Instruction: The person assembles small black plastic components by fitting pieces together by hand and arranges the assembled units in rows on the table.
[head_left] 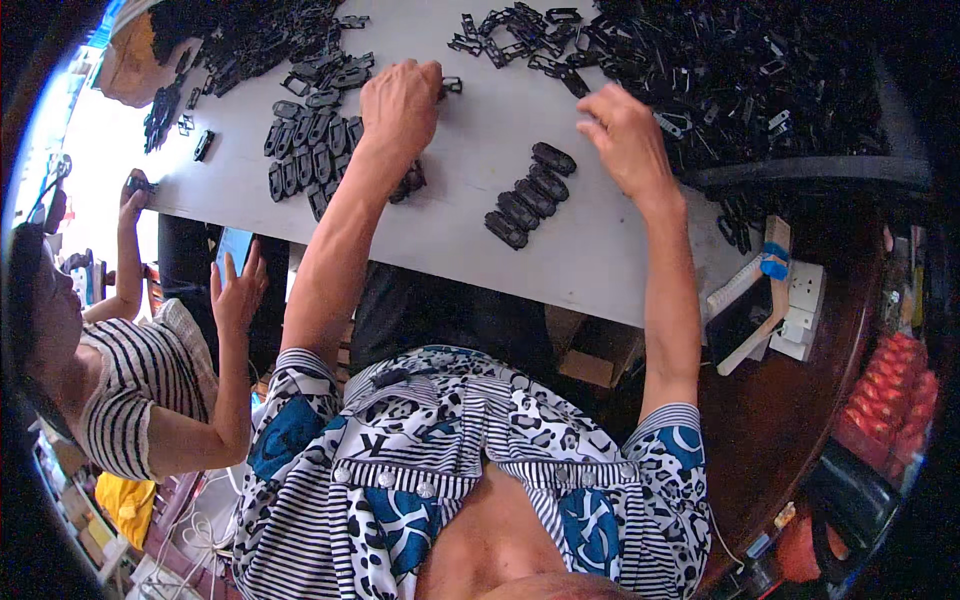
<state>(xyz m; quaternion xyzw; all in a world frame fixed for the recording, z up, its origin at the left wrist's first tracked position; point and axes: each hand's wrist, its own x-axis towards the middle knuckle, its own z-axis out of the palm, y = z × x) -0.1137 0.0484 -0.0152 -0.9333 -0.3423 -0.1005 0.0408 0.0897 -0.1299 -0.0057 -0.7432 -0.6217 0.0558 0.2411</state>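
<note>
Part (453, 86), black, at thumb side of left hand (402, 108)

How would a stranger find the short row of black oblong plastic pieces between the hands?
Start at the pale grey table top. Between the left hand and right hand, nearer the table's front edge, slants a short row of black oblong plastic pieces. It is a single file, unlike the multi-row black block beside the left forearm and the jumbled black heap at upper right.
</note>
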